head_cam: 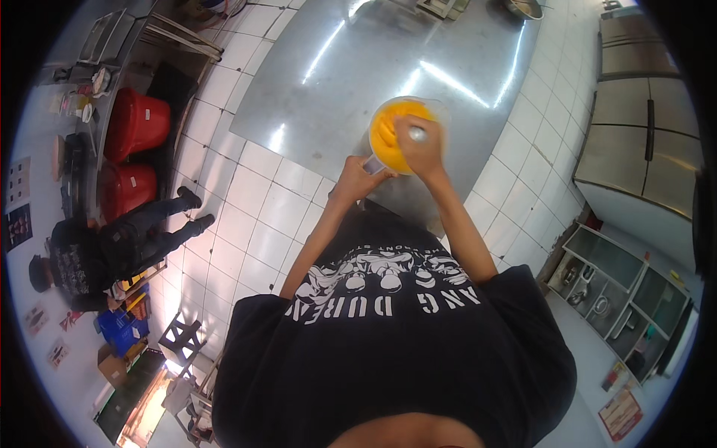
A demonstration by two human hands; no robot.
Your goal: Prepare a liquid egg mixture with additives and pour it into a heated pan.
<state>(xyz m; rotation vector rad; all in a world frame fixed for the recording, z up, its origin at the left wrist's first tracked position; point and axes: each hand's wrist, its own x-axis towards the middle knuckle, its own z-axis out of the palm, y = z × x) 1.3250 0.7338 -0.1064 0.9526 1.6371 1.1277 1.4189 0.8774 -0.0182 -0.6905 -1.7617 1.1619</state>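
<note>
A clear pitcher holding a thick orange-yellow mixture stands or is held over the near part of a steel worktable. My left hand grips the pitcher's handle on the side towards my body. Over the pitcher's mouth, my right hand is closed around a utensil whose round, pale end shows at the fist. The hand is slightly blurred, and the utensil's lower part is hidden, so its kind cannot be told.
A metal bowl stands at the table's far right corner. Red plastic tubs sit under a counter at left, where another person stands. Steel cabinet doors line the right side, with a glass-fronted rack nearer.
</note>
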